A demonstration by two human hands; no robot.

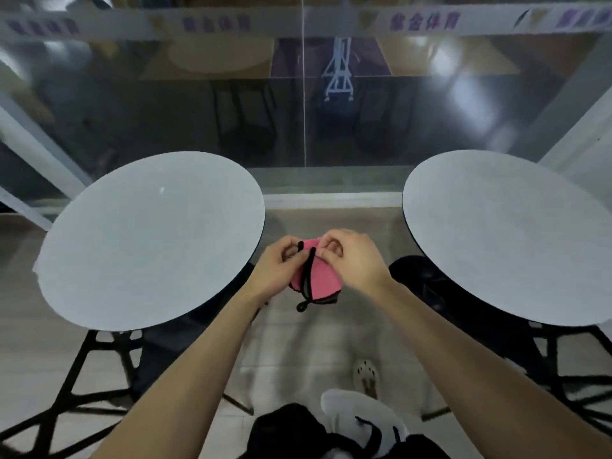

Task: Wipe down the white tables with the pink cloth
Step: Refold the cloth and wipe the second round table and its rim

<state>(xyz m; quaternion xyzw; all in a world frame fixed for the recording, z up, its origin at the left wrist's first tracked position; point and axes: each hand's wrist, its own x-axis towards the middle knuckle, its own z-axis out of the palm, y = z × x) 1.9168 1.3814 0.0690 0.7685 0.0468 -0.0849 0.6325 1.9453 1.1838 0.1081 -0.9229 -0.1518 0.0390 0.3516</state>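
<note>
Where the gap opens between the two round white desks, the pink cloth (323, 276) hangs in the air above the floor (298, 342), held by both hands and touching neither desktop. The cloth is bunched or folded and edged in black, with a black loop (302, 306) dangling from its near end. The left hand (278, 270) grips its left side, the fingers (289, 246) curled and clamped on the black edging at the far end. The right hand (354, 256) comes in from the right, its fingers (326, 241) bent and pinching the cloth's far top edge. The two hands sit just beside each other, nearly touching.

The left desk (149, 236) lies left of the hands, its rim near the left wrist. The right desk (506, 233) stands further off to the right. Both rest on black lattice bases (96, 356).

At the near edge, a white shoe (361, 415) with black laces stands on the pale floor. Beyond the desks a glass wall (165, 111) runs across the far side, carrying a white banner (424, 19) with purple characters.
</note>
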